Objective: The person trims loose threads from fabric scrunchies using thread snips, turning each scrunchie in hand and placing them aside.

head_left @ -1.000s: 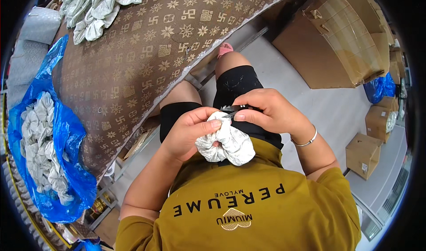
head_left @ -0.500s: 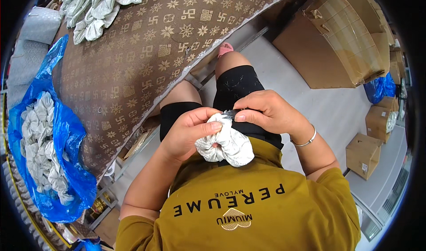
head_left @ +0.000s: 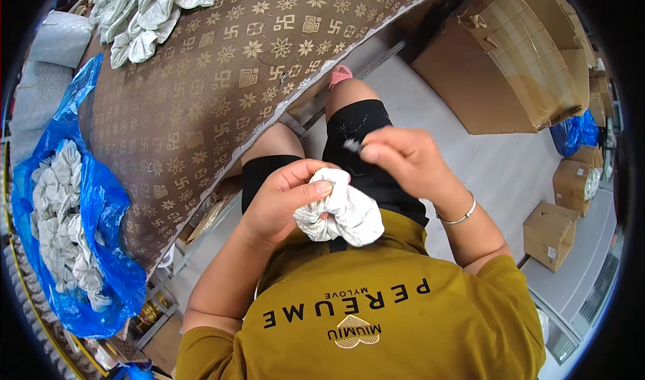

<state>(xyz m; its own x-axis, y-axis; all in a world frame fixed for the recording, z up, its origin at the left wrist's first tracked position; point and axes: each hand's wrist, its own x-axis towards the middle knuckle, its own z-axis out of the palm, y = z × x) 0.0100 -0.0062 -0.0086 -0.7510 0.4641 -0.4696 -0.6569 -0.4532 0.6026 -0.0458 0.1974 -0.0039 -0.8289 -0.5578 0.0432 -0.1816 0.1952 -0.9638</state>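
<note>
The left hand (head_left: 285,198) grips a crumpled white scrunchie (head_left: 339,213) over the lap, thumb pressed on top. The right hand (head_left: 403,158) hovers just above and to its right, apart from the fabric, fingertips pinched shut on a tiny dark scrap (head_left: 352,145)

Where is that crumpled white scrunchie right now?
In the head view, the white scrunchie sits near the middle, held in the left hand over the person's lap, just below and left of the right hand.
</note>
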